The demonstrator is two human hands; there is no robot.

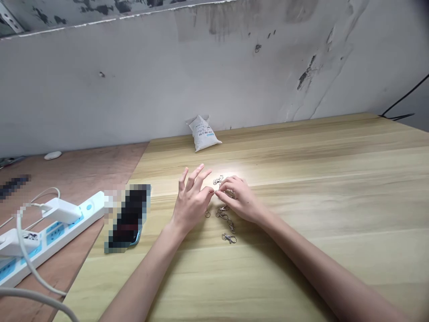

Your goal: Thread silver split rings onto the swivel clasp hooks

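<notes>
A scuffed grey wall (140,85), stained and chipped through its paint, is rising behind a smooth, pale wood-grain table (318,192) as I am watching from afar through the head camera. Over the table my left hand (191,202) is pinching with thumb and forefinger, its other fingers fanning upward, and my right hand (243,200) is meeting it tip to tip; both seem to be gripping a tiny piece (215,192), too small for me to identify. Just beyond, small metal clasps (218,180) are lying bunched; nearer me, a tangled cluster (222,213) is resting beside another clasp (231,226), and a silvery swivel clasp (229,238) is lying nearest, a ring apparently hanging at its end. One round ring (208,214) is sitting loose by my left hand, so I am judging that some pieces are joined and at least this one is unattached, though I am not managing to count either kind. A crinkled white packet (203,133) is slumping near the wall, and a glossy white power strip (55,235) is stretching across the reddish-brown surface (100,163) on the left
</notes>
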